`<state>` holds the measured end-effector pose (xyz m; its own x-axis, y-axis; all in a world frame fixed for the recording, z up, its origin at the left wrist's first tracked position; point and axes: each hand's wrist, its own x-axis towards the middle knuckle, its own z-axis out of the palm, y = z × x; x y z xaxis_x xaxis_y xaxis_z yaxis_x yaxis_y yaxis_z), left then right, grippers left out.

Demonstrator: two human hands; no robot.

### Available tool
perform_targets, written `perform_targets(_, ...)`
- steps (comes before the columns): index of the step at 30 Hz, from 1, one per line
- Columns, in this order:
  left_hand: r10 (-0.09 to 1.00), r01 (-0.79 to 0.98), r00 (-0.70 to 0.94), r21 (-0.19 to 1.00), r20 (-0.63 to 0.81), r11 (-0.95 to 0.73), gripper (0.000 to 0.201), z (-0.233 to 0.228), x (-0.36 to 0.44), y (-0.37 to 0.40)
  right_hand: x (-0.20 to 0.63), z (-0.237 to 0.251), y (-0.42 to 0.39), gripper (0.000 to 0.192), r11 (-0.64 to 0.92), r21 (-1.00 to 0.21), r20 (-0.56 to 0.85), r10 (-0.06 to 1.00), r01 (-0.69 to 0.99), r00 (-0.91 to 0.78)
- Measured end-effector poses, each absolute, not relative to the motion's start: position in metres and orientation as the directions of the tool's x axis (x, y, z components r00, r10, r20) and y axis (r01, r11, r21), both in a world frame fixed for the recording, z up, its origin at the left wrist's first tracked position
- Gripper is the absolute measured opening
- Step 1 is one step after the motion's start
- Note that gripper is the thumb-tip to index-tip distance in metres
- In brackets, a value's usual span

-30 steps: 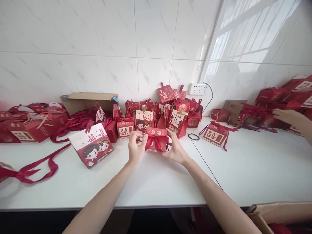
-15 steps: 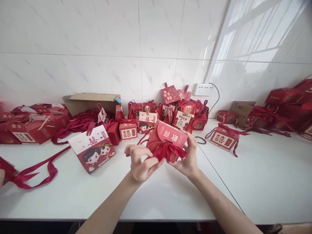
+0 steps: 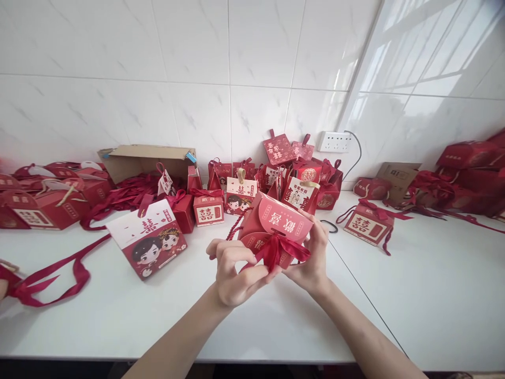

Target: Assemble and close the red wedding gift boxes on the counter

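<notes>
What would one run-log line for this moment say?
left hand: pinching ribbon bow | right hand: holding red box | box: lifted above table

Readable mostly as Chinese wedding lettering in pale print on red. On the gift box (image 3: 276, 223) gripped between left hand (image 3: 232, 273) and right hand (image 3: 311, 260): two characters upside down, apparently 歡喜. On the small red box (image 3: 208, 210) behind: 歡喜 on the lid, double-happiness 囍 on a white front label. Same 囍 in red on the white top of the cartoon-couple box (image 3: 148, 242), on the tan-handled box (image 3: 239, 195), and on the white label of the ribboned box (image 3: 366, 225) at right. Four characters on the red hanging tag (image 3: 279, 150) against the wall, too small to read surely. Elsewhere only blurred marks.
</notes>
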<state>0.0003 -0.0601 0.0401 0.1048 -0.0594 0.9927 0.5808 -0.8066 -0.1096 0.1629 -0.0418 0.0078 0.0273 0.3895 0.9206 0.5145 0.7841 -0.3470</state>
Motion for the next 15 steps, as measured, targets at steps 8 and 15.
perform_targets(8,-0.059,0.594,0.125,-0.123,0.990,-0.795,0.018,0.0409,-0.0002,-0.0610,0.1621,0.0092,-0.0425,0.098,0.798,-0.344,0.923,0.385,0.494,0.022)
perform_targets(15,-0.098,0.620,0.133,-0.160,0.986,-0.768,0.019,0.0406,0.0005,-0.0615,0.1624,0.0087,-0.0432,0.099,0.787,-0.359,0.914,0.406,0.502,0.017)
